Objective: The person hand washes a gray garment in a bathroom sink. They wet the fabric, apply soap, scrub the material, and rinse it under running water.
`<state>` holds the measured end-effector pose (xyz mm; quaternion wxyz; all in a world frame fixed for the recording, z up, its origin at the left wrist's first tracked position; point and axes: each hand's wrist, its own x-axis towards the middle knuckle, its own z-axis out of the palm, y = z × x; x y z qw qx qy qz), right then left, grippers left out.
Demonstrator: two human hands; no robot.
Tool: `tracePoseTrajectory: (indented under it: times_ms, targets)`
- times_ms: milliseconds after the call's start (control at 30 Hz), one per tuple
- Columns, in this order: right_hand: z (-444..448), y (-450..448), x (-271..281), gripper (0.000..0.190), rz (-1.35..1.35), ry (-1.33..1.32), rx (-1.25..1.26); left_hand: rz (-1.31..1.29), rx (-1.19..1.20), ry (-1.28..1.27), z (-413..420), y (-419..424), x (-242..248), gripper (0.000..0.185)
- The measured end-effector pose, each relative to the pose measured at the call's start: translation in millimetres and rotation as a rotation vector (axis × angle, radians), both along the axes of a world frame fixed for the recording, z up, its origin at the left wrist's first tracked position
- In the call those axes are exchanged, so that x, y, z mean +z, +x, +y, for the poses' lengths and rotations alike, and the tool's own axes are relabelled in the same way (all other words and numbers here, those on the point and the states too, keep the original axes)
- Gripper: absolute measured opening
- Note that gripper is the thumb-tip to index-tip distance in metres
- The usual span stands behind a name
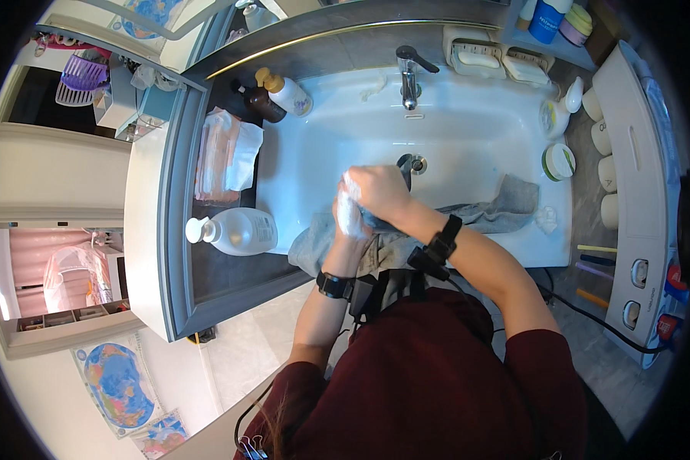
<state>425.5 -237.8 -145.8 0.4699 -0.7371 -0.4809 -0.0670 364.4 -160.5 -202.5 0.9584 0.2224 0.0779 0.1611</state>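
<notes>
Over the near side of a white washbasin, my two hands are pressed together. My right hand is curled over white lather and part of the grey-blue cloth. My left hand lies below it, with white foam or a soapy bit of fabric on it; which one I cannot tell. The grey-blue cloth drapes along the basin's front rim, and its dark end reaches up near the metal drain. Both wrists wear black straps with small devices. My fingers are largely hidden.
A chrome faucet stands at the back, with soap bars in dishes to its right. Pump bottles and tissue packs line the left side. A round jar, a pump bottle and cups stand right.
</notes>
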Motion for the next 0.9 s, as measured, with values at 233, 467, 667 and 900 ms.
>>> tracePoseTrajectory:
  times_ms: [233,467,667,900]
  targets:
    - [0,7,2,0.015,0.014,-0.117,-0.074,0.434,0.074,0.024,0,-15,-4,0.031]
    - [-4,-8,12,0.012,-0.117,0.100,0.122,-0.084,-0.140,0.026,10,-9,19,0.025]
    - [-14,34,-7,0.030,0.151,-0.137,-0.026,0.482,-0.017,0.205,-10,-12,57,0.034]
    - [-55,58,17,0.034,0.112,-0.263,0.048,0.675,-0.039,0.553,13,-25,52,0.035]
